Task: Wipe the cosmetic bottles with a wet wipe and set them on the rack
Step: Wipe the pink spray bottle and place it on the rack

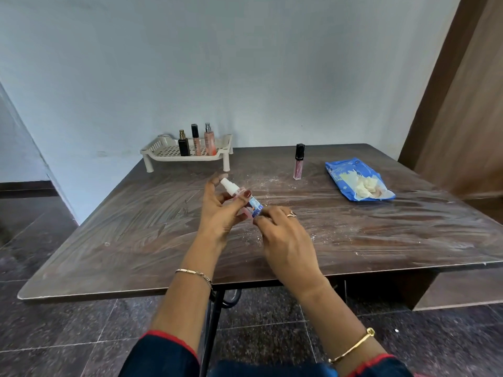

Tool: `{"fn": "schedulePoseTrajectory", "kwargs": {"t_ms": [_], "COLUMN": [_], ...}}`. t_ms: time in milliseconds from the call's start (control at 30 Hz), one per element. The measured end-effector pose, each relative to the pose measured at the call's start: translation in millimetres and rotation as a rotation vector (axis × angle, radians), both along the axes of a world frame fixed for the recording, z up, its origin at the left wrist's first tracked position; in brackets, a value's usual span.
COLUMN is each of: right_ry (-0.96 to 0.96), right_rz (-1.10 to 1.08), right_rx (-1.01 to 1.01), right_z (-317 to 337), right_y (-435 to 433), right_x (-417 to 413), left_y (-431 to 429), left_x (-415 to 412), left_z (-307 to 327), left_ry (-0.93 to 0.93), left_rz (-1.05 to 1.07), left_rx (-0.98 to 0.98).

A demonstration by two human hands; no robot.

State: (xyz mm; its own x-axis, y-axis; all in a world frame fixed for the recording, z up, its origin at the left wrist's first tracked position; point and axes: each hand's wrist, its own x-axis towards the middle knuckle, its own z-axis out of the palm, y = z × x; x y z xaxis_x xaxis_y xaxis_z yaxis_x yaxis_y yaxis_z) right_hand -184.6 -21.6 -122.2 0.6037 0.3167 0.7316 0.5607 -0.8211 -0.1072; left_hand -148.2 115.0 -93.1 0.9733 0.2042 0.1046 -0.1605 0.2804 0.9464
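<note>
Mid-frame, the left hand (220, 216) curls its fingers (215, 183) round a small blue-labelled plastic spray bottle (254, 206) with a white nozzle; the right hand (285, 238) pinches its lower end with bent fingers (261, 220). The bottle is tilted above the brown wooden worktop (136, 227).

Five cosmetic bottles in all. Three stand on the one rack (152, 155) at the far-left corner of the desk (136, 240): a black bottle (184, 146), a black-capped tube (195, 142) and a pink spray bottle (210, 142). One lip gloss (298, 161) stands alone near the far edge. One white-capped spray bottle (228, 184) is held by two hands, the left hand (220, 213) and the right hand (285, 238). One blue wipes pack (356, 180) lies toward the right edge.
</note>
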Motion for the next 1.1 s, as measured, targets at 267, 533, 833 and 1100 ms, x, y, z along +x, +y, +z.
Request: {"fn": "schedulePoseTrajectory", "kwargs": {"t_ms": [267, 533, 833, 1100], "right_ry": [0.556, 0.354, 0.154, 0.325], "right_rz": [0.102, 0.12, 0.221, 0.13], "right_rx": [0.904, 0.693, 0.366, 0.629], "right_z": [12.7, 28.0, 12.2, 37.2], "right_y": [-12.5, -2.3, -12.0, -7.7], "right_x": [9.1, 2.2, -8.4, 4.3], "left_y": [0.4, -8.4, -6.2, -9.2], "left_x": [-19.1, -25.8, -21.9, -25.0], "left_z": [-2.4, -8.4, -6.8, -5.5], "left_ry": [-0.044, -0.1, -0.08, -0.043], "left_rz": [-0.071, -0.102, 0.001, -0.101], "left_rx": [-0.053, -0.078, -0.139, -0.125]}}
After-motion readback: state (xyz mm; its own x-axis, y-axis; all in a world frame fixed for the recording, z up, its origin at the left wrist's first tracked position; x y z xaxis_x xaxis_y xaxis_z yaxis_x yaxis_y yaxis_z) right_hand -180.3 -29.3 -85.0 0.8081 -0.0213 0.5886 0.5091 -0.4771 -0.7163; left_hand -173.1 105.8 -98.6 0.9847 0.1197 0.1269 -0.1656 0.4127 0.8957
